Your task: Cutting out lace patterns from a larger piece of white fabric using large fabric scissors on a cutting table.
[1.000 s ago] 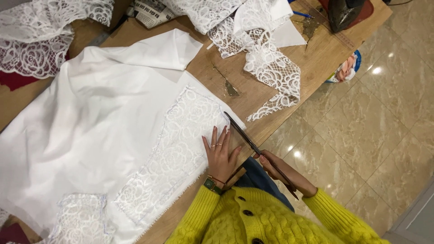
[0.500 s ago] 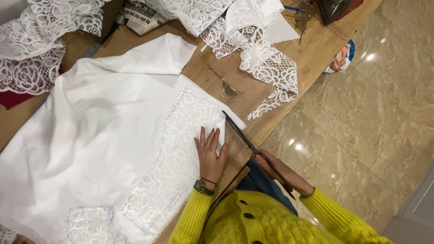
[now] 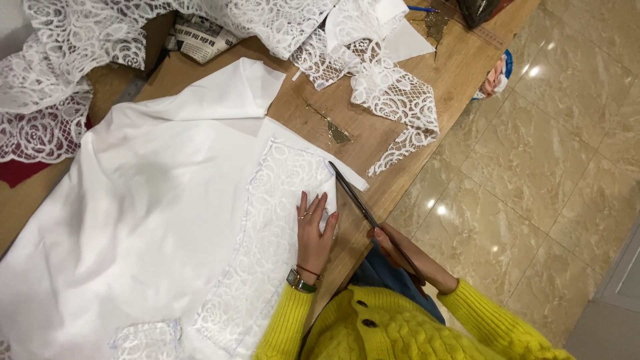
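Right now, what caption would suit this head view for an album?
Left hand flat on lace over white cloth; right hand cuts with scissors.

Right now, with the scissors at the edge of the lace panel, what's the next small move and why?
Probably close the scissors for one short snip, then slide forward along the lace panel edge. The blades point up the panel's right edge toward its far corner, the right hand has them by the handles, and the left hand lies flat on the lace beside the blades, pinning it to the wooden table.
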